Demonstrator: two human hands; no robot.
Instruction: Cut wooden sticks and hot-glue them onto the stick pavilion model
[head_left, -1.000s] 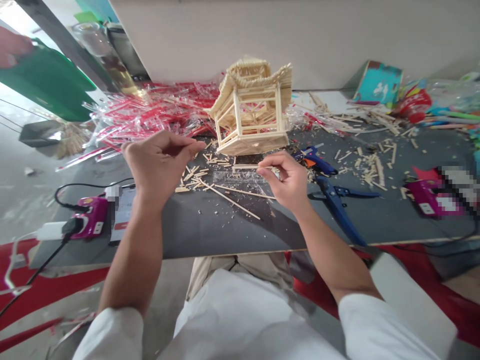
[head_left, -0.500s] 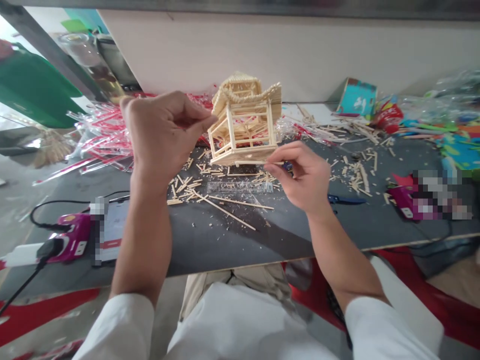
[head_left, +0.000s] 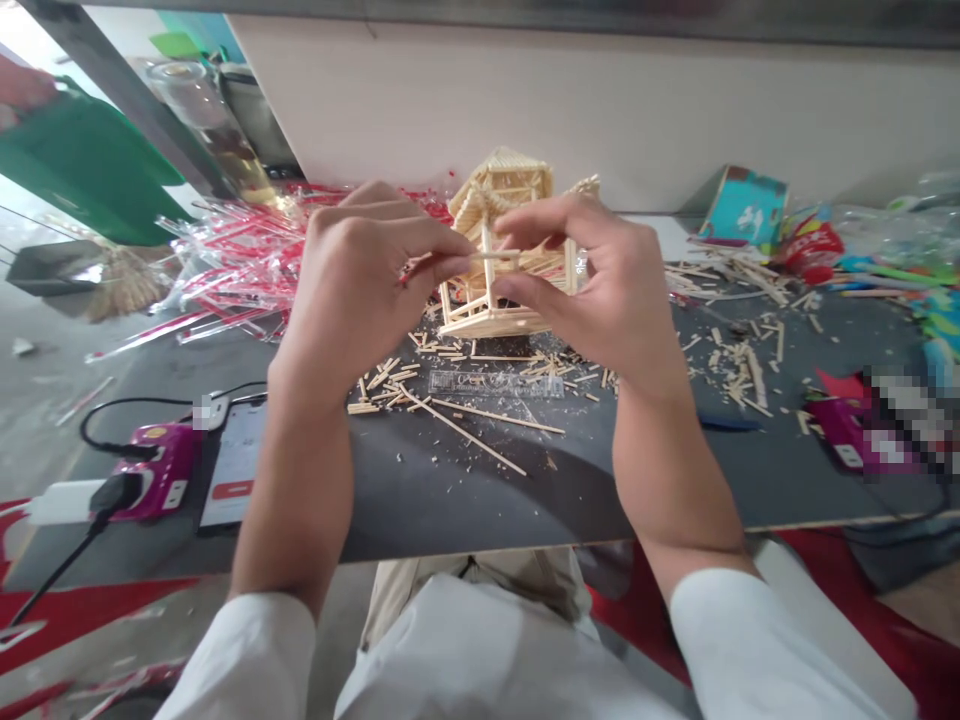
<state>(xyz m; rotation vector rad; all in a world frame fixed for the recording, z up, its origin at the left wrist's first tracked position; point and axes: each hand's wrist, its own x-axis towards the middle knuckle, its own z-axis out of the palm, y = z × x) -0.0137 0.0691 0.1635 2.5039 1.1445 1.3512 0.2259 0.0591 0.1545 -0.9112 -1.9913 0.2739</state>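
Note:
In front of me a small model house (head_left: 517, 322) of pale wooden sticks, with a ridged roof, stands on the dark table. My left hand (head_left: 367, 270) is closed in a pinch on one end of a short wooden stick (head_left: 495, 256), held level in front of the house. My right hand (head_left: 600, 275) is around the stick's other end, thumb below and fingers above, with a gap between them. It hides the right part of the house. A clear ruler (head_left: 495, 384) lies below, among cut stick pieces (head_left: 386, 383).
Red-and-clear plastic wrappers (head_left: 232, 265) are heaped at the left. A phone (head_left: 229, 465) and a purple power strip (head_left: 161, 470) with cables lie near the left forearm. At the right are stick scraps (head_left: 742, 375), a dark blue tool (head_left: 727, 422) and a turquoise box (head_left: 742, 210).
My right hand has risen from the base of the house and spread its fingers. The short stick, earlier in that hand's pinch low down, is now in my left hand's pinch.

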